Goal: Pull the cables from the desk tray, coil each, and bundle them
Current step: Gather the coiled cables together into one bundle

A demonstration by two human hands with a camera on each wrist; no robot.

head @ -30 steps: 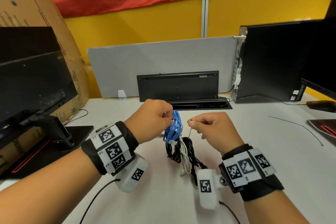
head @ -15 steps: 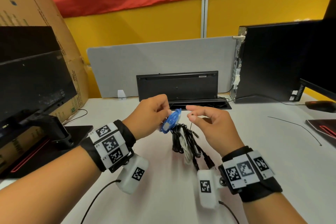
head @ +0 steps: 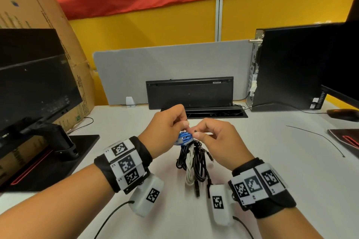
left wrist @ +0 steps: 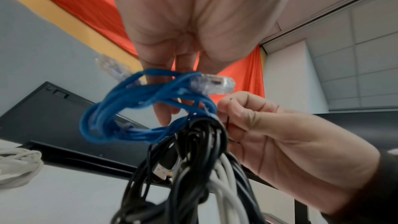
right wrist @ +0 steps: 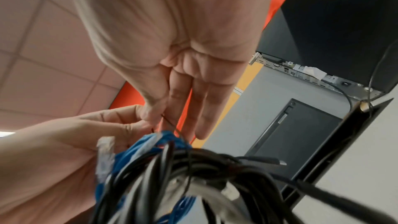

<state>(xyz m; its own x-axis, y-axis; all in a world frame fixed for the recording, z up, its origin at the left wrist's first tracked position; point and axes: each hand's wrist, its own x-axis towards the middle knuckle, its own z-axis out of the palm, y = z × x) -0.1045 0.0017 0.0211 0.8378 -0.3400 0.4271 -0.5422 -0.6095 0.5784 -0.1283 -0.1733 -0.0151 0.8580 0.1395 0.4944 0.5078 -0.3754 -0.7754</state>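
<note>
Both hands are meeting over a hanging bunch of cables above the desk.

The left hand (head: 167, 126) is gripping the blue cable (head: 183, 138); the right hand (head: 217, 137), at its 3 o'clock, is pinching a thin black wire (left wrist: 228, 122). Black and white cables (head: 194, 165) are dangling at 6 o'clock.

We count two hands: one left hand (head: 167, 128) and one right hand (head: 219, 141). Between them hangs one bundle of coils: one blue cable (head: 183, 138), one white cable (head: 189, 169), and black cables (head: 200, 163) whose number we cannot tell. One loose black wire (head: 318, 136) lies on the one desk (head: 272, 170). We count two monitors, one at the left (head: 33, 87), one at the right (head: 342, 60); one computer tower (head: 281, 68); one cardboard box (head: 35, 4).
</note>
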